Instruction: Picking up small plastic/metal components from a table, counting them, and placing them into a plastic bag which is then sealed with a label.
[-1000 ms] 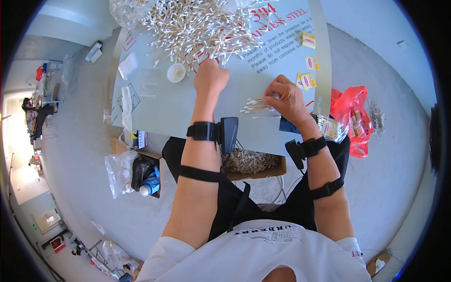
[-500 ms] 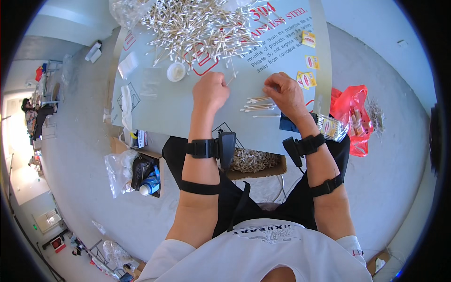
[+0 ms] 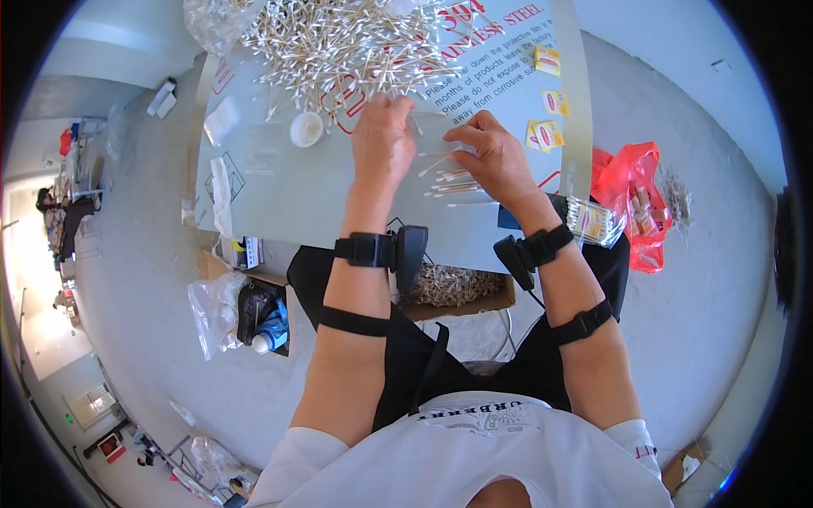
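My left hand [image 3: 383, 140] is at the near edge of a heap of cotton swabs [image 3: 339, 51], its fingers closed around a swab [image 3: 430, 113] whose stick points right. Across from it, my right hand [image 3: 493, 157] has its thumb and fingers bent. Swabs [image 3: 437, 162] stick out to the left from beside its thumb; the grip itself is partly hidden. Below that hand lies a small row of swabs [image 3: 453, 184], roughly parallel, with one swab [image 3: 472, 203] a little apart on the near side.
A small white round tub [image 3: 306, 129] and white tissue [image 3: 222, 188] lie left on the metal-topped table. Yellow cards [image 3: 546, 134] line the right edge. Near my right forearm lies a clear pack of swabs [image 3: 590, 222], beside a red bag [image 3: 639, 203]. A swab-filled box [image 3: 457, 288] stands below.
My left hand has moved up toward the heap. My right hand has shifted up and left, nearer the left, and swabs now show beside its thumb.
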Demonstrator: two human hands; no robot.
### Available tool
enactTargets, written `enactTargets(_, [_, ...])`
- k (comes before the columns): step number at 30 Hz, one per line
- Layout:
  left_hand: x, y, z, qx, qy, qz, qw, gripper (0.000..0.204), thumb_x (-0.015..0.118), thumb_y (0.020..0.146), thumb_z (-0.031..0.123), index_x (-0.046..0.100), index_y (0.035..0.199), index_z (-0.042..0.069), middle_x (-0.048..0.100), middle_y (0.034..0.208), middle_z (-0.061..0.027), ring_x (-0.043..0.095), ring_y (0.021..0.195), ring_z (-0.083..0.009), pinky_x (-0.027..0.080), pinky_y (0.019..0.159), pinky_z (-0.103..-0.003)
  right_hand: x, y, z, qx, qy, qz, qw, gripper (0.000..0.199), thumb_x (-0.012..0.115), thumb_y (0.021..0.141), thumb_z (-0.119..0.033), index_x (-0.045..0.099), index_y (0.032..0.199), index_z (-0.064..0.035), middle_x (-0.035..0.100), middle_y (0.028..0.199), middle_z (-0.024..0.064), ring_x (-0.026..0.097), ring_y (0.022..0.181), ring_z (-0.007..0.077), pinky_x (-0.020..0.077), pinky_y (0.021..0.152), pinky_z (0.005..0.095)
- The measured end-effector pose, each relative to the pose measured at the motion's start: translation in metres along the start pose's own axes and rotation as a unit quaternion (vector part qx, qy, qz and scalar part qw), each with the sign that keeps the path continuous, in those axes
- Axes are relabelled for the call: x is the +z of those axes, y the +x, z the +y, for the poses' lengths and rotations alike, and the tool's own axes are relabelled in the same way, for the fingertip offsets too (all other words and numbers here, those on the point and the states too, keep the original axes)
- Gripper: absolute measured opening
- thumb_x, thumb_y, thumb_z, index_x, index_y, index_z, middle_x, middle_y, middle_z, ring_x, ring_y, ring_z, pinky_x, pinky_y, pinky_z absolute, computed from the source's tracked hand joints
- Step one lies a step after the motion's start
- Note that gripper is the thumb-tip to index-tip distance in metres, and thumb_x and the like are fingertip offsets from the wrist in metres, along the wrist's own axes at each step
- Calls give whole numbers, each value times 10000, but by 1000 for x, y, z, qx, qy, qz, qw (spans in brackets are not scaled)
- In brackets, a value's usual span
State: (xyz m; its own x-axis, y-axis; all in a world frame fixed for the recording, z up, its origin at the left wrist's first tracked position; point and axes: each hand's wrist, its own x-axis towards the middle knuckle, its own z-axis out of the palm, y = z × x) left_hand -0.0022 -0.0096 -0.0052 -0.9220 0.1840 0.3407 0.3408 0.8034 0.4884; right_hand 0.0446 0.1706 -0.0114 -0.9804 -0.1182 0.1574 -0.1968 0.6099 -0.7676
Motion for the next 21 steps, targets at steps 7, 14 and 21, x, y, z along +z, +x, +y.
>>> enactTargets(7, [-1,23,-10,88,74,-58,992,172,732,705,9,659,842,83,560,867,-71,561,954,-286,474,809,-404,2,-2,5,-17,-21,-4,1000,64,696,728,-80,651,771,-97,584,908,82,636,795,293,520,710,390])
enactTargets(14, [15,-5,8,53,7,-57,997,120,705,720,15,636,793,79,565,838,-79,572,863,-298,479,749,-413,-5,-12,9,-7,-20,-18,1000,52,684,734,-78,640,759,-89,575,885,76,629,781,296,516,701,394])
enactTargets(21, [18,6,-7,62,57,139,987,70,651,742,31,584,748,50,548,782,-107,562,827,-322,467,707,-439,-6,-20,7,-7,5,-22,1000,44,677,742,-78,636,758,-78,570,879,88,620,786,307,508,702,398])
